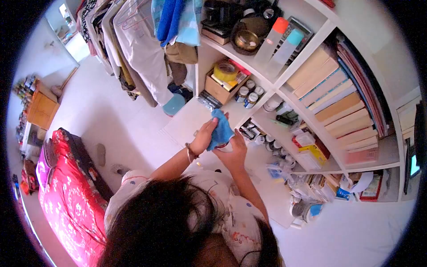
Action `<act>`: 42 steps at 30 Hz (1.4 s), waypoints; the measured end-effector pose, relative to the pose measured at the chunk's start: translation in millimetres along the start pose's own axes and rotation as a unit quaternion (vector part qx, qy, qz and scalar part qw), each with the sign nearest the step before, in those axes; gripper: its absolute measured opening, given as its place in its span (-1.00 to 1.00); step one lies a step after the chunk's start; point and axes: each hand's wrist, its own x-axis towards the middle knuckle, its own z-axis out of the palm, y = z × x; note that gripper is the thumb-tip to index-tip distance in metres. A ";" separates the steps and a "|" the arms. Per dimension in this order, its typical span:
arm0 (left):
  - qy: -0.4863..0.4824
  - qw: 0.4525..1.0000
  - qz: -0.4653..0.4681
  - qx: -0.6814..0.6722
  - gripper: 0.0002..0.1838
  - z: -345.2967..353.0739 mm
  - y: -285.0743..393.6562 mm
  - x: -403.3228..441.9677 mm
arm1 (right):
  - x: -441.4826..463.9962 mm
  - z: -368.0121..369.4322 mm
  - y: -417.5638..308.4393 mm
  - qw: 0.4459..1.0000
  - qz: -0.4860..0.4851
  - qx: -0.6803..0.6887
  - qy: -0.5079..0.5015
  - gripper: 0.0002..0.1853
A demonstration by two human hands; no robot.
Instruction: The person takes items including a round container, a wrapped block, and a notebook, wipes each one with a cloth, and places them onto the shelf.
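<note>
A blue cloth (221,129) is bunched between my two hands, in front of the shelf unit. My left hand (203,136), with a bracelet at the wrist, presses the cloth from the left with its fingers closed. On the other side my right hand (234,153) curls round something partly covered by the cloth. Only a pale and reddish edge of that thing shows below the cloth, so its kind cannot be made out. Small dark-lidded jars (250,94) stand on the shelf just beyond, beside a cardboard box (221,90) holding a yellow tape roll (225,71).
A white shelf unit (278,82) holds books (342,107), two spray cans (271,40) and a brass bowl (247,41). More small jars (271,144) fill a lower compartment. Clothes (140,49) hang at upper left. A red floral cover (73,200) lies at left.
</note>
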 end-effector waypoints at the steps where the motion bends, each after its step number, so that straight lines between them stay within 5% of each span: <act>1: 0.005 1.000 -0.005 0.003 -0.40 5.7 0.1 -3.0 | 0.3 -4.2 -2.5 1.000 -0.016 -0.015 -0.021 -0.33; 15: -0.038 0.997 0.027 -0.055 -0.35 24.7 2.7 -7.2 | -3.5 -8.6 13.7 0.994 0.099 0.006 0.051 -0.28; 19: -0.053 0.996 -0.036 -0.067 -0.34 21.1 10.3 -7.7 | -16.2 -4.3 3.8 0.998 0.055 -0.009 0.003 -0.21; 23: -0.021 0.996 -0.056 -0.070 -0.34 27.7 -12.1 -18.1 | -0.3 -21.2 19.1 0.988 0.147 -0.016 0.049 -0.19; 25: 0.003 0.992 -0.107 -0.062 -0.37 30.9 -6.8 -19.2 | 2.6 -19.5 9.3 0.987 0.122 -0.032 0.095 -0.29; 28: -0.037 0.993 -0.021 -0.114 -0.41 31.4 14.0 -10.9 | 0.3 -22.3 -16.9 0.998 0.069 0.006 0.008 -0.29; 30: -0.087 0.959 -0.107 -0.246 -0.44 34.0 29.8 -6.3 | 1.5 -22.5 -10.3 0.999 0.031 0.006 0.028 -0.25; 33: -0.058 0.942 -0.208 -0.258 -0.46 36.7 18.5 -3.2 | 9.9 -23.4 -4.1 0.996 0.021 -0.002 0.084 -0.26; 34: -0.110 0.940 -0.181 -0.267 -0.51 36.3 17.9 -5.3 | 11.1 -24.1 3.2 0.996 0.036 0.009 0.078 -0.24; 42: -0.091 0.924 -0.285 -0.237 -0.55 21.8 23.0 2.0 | 7.3 -32.3 -3.5 0.994 -0.015 -0.085 -0.059 -0.22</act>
